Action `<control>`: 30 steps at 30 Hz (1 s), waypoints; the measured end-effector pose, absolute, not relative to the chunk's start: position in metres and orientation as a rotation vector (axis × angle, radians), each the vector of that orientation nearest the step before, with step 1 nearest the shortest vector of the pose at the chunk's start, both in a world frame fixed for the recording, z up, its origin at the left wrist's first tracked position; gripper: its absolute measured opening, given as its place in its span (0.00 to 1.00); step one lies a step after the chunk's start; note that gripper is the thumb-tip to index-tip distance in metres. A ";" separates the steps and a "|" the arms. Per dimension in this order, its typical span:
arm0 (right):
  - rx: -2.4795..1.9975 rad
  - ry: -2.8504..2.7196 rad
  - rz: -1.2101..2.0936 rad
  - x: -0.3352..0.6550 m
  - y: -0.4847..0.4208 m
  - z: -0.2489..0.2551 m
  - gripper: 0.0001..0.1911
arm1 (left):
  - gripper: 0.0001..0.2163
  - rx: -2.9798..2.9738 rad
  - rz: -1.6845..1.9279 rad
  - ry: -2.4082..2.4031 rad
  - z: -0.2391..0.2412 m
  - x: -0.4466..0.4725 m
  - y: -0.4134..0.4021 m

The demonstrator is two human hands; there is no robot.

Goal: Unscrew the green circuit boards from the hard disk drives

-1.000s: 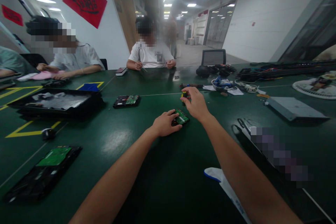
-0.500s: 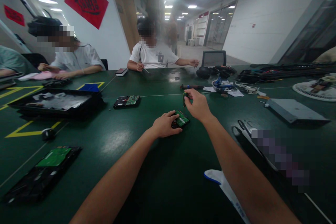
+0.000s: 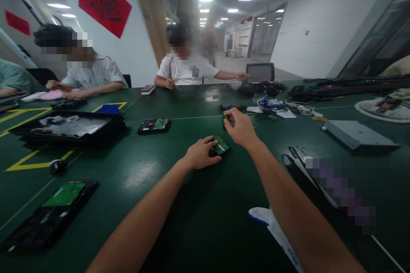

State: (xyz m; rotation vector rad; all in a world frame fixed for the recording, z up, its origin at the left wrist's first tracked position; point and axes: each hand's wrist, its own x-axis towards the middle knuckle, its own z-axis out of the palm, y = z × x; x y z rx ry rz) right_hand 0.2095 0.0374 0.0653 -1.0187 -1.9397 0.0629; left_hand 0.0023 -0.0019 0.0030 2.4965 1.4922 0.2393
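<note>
A hard drive (image 3: pixel 221 146) with a green circuit board lies on the green table in front of me. My left hand (image 3: pixel 202 153) grips it from the left, fingers over its far side and thumb along the near edge, covering part of it. Just beyond the drive's right corner, my right hand (image 3: pixel 238 126) pinches the dark and yellow handle of a screwdriver (image 3: pixel 225 117), held roughly upright. Its tip is too small and dark to make out. Another hard drive (image 3: pixel 154 126) rests farther off to the left.
At left stand a black tray (image 3: pixel 68 123) and a black casing with a green board (image 3: pixel 65 194). On the right are a grey metal box (image 3: pixel 358 133), a cable heap (image 3: pixel 272 104) and a white-and-blue strip (image 3: pixel 272 219). Across the table a person (image 3: pixel 187 68) holds a thin tool.
The screwdriver has turned slightly in my right fingers, which stay in nearly the same place. My left hand remains on the hard drive. The person opposite has shifted an outstretched hand slightly.
</note>
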 end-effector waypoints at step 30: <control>-0.980 -1.951 0.032 0.211 0.037 0.068 0.08 | 0.39 2.491 0.234 1.483 0.003 0.002 -0.001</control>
